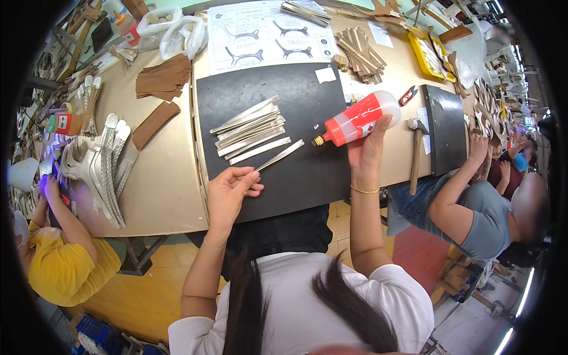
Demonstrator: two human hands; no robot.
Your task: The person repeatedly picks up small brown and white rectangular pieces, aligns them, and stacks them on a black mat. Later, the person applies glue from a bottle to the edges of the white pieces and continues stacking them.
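My left hand [235, 190] pinches the near end of a narrow, pale metallic strap [283, 155] between thumb and fingers, just above a black mat [296, 188]. In my right hand [368, 148] lies a squeeze bottle [354, 121] with a clear base and red body. It is tilted, its yellow-ringed nozzle pointing left toward the strap's far end, with a small gap between them. Beside the held strap, several similar straps [251, 127] are stacked on the mat. Part of the bottle is covered by my right thumb.
A hammer [418, 145] and red thread snips [408, 96] lie right of the mat. Brown leather pieces [163, 77] and braided straps [112, 157] sit left. An instruction sheet [269, 38], strip bundle [362, 53] and yellow tray [427, 56] are behind. People work on both sides.
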